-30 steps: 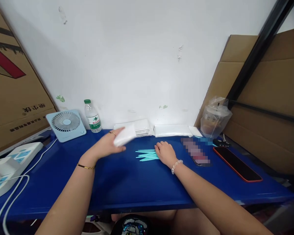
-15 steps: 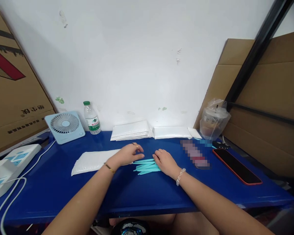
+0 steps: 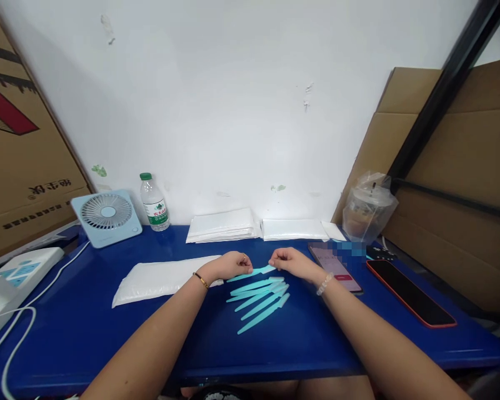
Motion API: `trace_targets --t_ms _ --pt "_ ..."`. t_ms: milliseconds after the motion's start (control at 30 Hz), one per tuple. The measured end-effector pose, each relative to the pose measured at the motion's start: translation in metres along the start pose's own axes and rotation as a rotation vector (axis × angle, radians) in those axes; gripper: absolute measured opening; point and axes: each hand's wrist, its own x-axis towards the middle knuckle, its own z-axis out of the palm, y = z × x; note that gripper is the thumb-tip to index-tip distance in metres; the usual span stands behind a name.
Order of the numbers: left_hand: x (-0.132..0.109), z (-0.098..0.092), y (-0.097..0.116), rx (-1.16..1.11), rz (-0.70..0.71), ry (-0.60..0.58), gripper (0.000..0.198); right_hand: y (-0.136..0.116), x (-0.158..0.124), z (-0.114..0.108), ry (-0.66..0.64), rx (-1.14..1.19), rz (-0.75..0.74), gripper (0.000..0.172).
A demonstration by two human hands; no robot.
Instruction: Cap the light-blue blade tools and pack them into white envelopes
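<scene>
Holding one turquoise tool point(image 3: 261, 271) in both hands, just beyond a loose fan of matching tools point(image 3: 257, 299).
Pinched mid-handle by the left hand point(image 3: 232, 265), with fingers mostly curled in, and at the right end by the nearly closed thumb and fingertips of the right hand point(image 3: 291, 262). Showing, too, a flat white packet point(image 3: 158, 280) left of the fan and stacked packets point(image 3: 221, 225) beyond it.

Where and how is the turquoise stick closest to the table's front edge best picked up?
I'd pinch that turquoise stick mid-handle, coming down from the front. It lies flat on the table, its handle long and slim; its paler, wider head at the right end is probably better avoided. The other sticks lie just behind it, so the front seems easier.
</scene>
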Motion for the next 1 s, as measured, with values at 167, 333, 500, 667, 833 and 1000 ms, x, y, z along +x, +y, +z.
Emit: trace_targets --t_ms 167,333,500,667,833,1000 --pt "-0.003 0.006 -0.006 -0.042 0.021 0.017 0.030 0.003 0.006 -0.013 -0.222 0.069 0.074 0.026" --pt "-0.004 0.009 -0.008 -0.155 0.037 0.074 0.032 0.005 -0.002 -0.009 -0.097 0.072 0.034 0.032" --pt "0.004 0.008 -0.011 -0.144 0.011 0.176 0.030 0.004 0.000 -0.004 -0.001 0.146 -0.050 0.023" --pt "0.014 0.011 -0.030 -0.047 0.016 0.299 0.023 0.014 0.003 -0.018 0.137 0.117 0.071 0.023" --pt "0.012 0.011 -0.031 0.113 0.060 0.411 0.026 0.027 0.004 -0.026 0.143 0.047 0.168 0.027" --pt "-0.001 0.007 -0.008 0.311 0.063 0.259 0.029 0.026 0.005 -0.019 0.124 -0.136 0.014 0.026"
